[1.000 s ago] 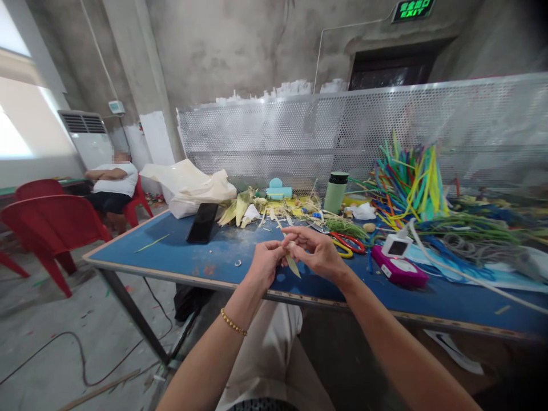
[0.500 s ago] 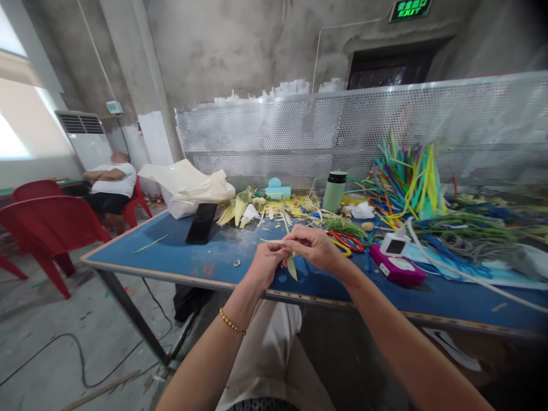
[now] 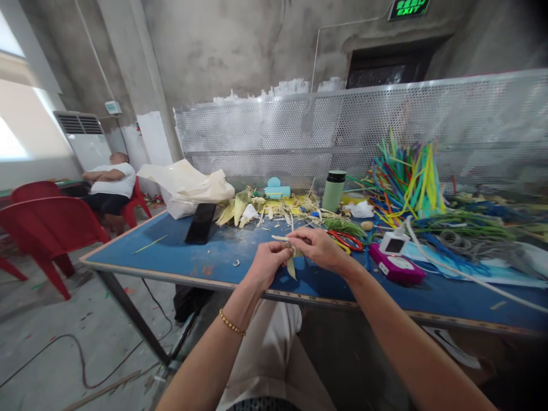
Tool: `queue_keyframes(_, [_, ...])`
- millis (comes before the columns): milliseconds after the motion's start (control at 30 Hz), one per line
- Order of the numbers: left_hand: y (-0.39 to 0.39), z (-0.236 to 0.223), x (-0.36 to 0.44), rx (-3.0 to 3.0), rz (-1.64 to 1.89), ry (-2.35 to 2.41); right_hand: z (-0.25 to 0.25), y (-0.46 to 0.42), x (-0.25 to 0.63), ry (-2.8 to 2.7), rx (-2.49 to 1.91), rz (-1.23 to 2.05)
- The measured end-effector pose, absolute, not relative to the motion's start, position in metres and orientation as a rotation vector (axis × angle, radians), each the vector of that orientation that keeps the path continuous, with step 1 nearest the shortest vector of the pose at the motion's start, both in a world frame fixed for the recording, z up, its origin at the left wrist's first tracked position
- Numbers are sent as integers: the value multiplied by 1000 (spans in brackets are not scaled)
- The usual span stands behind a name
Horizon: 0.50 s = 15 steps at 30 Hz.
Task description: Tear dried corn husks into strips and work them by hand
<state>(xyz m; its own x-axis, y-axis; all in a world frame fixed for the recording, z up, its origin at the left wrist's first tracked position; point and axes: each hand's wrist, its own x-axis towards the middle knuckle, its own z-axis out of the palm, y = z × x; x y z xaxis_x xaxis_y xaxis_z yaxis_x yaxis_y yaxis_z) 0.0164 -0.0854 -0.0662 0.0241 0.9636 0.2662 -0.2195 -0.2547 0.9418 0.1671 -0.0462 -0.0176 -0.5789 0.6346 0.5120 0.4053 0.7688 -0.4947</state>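
Note:
Over the front part of the blue table [image 3: 145, 262], my two hands meet around pale green-yellow husk strips [image 3: 291, 268]. My left hand [image 3: 269, 264], with a gold bead bracelet on its wrist, pinches the strips where they cross. From the right, my right hand [image 3: 319, 246] closes its thumb and fingers on the same piece. One strip end points down toward the table edge, another sticks out to the left, and a thin one points up. The crossing itself is partly hidden by my fingers. Red-handled scissors [image 3: 349, 240] lie just beyond my right hand.
Husk scraps [image 3: 242, 208], a black phone [image 3: 200, 222], a white bag [image 3: 184, 182] and a green bottle [image 3: 334, 193] stand behind. On the right are a purple device [image 3: 398, 265], a cable and colourful strips [image 3: 411, 182]. A person [image 3: 113, 180] sits far left near red chairs [image 3: 51, 228].
My right hand has shifted slightly, and the strip end on the left now sticks out further right and higher. The thin upper strip stands more upright. Both hands keep their grip.

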Motion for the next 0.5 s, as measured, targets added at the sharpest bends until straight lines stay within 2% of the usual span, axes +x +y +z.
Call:
queue_keyframes(300, [-86, -66, 19, 1258, 1502, 926, -21, -44, 162, -2197, -923, 599])
queue_keyframes(500, [-82, -68, 22, 1259, 1637, 1020, -28, -37, 154, -2115, -998, 559])
